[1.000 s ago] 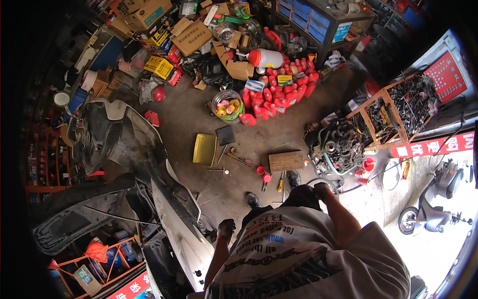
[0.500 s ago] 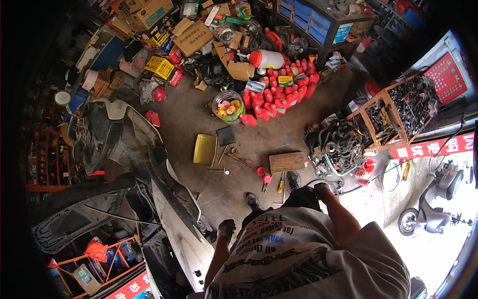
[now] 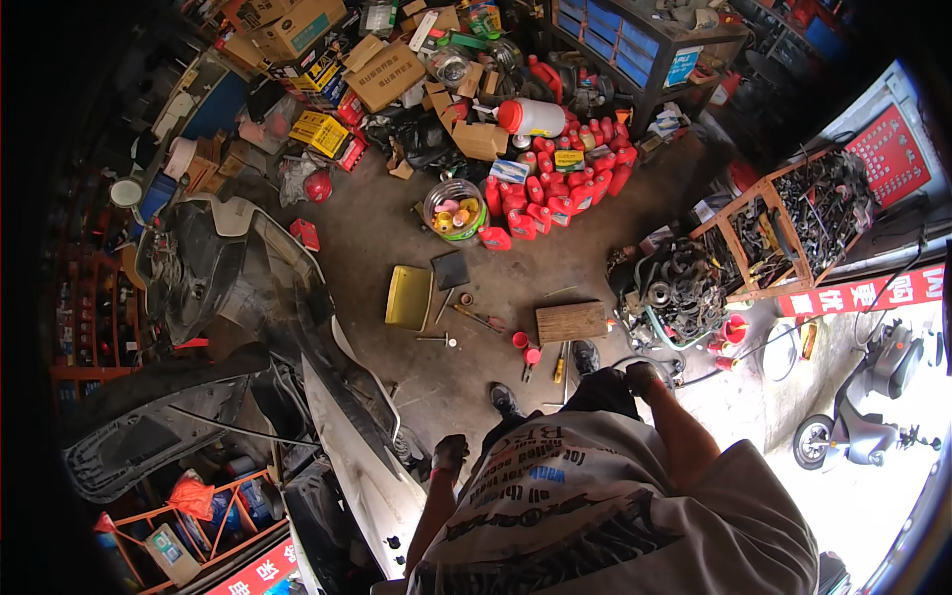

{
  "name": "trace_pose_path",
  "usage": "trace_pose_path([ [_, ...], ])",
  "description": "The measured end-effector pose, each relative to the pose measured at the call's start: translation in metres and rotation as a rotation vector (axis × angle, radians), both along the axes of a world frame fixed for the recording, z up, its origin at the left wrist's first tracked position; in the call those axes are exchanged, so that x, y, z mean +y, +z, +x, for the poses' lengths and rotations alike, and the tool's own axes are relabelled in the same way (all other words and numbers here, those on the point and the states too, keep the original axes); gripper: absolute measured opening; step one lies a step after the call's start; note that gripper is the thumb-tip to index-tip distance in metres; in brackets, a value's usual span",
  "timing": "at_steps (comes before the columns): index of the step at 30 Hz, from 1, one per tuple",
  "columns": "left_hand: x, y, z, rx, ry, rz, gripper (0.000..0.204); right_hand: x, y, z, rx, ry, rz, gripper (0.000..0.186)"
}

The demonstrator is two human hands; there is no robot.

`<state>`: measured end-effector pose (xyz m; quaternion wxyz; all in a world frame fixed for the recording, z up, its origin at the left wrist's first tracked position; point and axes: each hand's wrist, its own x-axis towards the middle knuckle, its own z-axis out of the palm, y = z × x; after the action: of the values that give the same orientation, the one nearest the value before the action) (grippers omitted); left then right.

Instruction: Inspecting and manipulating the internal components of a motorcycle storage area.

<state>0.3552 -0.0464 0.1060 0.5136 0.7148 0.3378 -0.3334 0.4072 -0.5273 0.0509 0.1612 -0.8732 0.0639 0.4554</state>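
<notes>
Nothing has visibly moved since the earlier frames: both hands and the clutter on the floor sit where they were.

One landmark serves for places — the flat yellow plastic tray (image 3: 409,297) lying on the grey concrete floor (image 3: 377,223). Well below and just right of that tray, the left hand (image 3: 449,453) hangs at the person's side, fingers curled into a loose fist; whether it grips anything I cannot tell. It is close beside the white car body panel (image 3: 362,466), which runs down and left of the tray and stands between the person and the open dark engine bay (image 3: 193,288) to the tray's left. Farther right and below the tray, the right hand (image 3: 641,377) is also closed and small in view; I cannot tell if it holds something.

Right of the tray lie a dark square plate (image 3: 451,269), a screwdriver with a yellow handle (image 3: 559,369), two small red caps (image 3: 526,347) and a rectangular wooden block (image 3: 571,321). Above and right of the tray stands a round clear tub of coloured objects (image 3: 454,208), and beyond it a cluster of red plastic bottles (image 3: 565,183). Brown cardboard boxes (image 3: 382,74) are heaped above the tray — far to its right, a wooden crate of dark metal parts (image 3: 783,223).
</notes>
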Motion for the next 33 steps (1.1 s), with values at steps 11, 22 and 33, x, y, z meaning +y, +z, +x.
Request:
trace_pose_path([
  [11, -0.002, 0.008, 0.0, -0.012, -0.03, 0.001, 0.03, 0.002, 0.011, 0.002, 0.009, -0.122, 0.053, 0.019],
  [22, -0.004, 0.009, 0.001, 0.017, -0.044, -0.011, 0.031, -0.007, -0.02, -0.008, -0.018, 0.047, -0.008, 0.018],
  [33, -0.004, 0.008, -0.002, 0.017, 0.018, -0.008, 0.028, -0.006, -0.028, -0.012, -0.03, 0.026, 0.003, 0.02],
])
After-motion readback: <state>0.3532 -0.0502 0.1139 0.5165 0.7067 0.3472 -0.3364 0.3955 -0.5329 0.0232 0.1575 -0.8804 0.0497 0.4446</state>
